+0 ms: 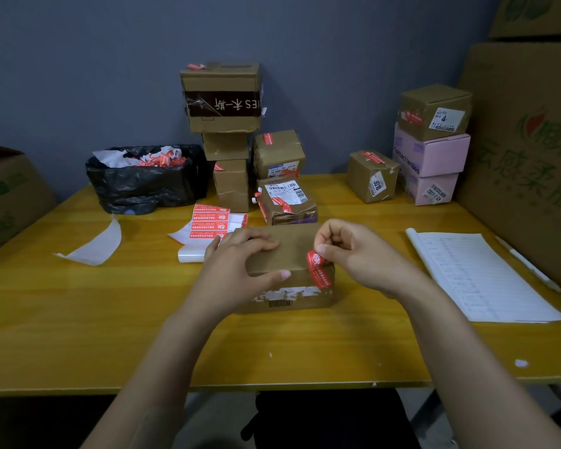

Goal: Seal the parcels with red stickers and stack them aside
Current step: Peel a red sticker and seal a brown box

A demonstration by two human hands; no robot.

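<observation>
Pinching the top end of a red sticker (319,268) with thumb and forefinger, the right hand (353,257) is at the near right corner of a brown cardboard parcel (292,246). The sticker's lower part is already down on the parcel's front face, and the upper end curls up over the edge, not flat yet. The left hand (240,264) grips the parcel, fingers curved over the top and thumb against the front side.

The parcel sits mid-way across the yellow table (78,319), close to the front edge. Just behind the left hand is a sheet of red stickers (209,220). Further back there's a tower of brown boxes (230,186) with more stickered ones beside it. A black bin bag (143,186) stuffed with paper scraps sits back left. On the right lie a ruled log sheet (476,273) and a white pen (528,264), with pink boxes (434,157) stacked behind them.
</observation>
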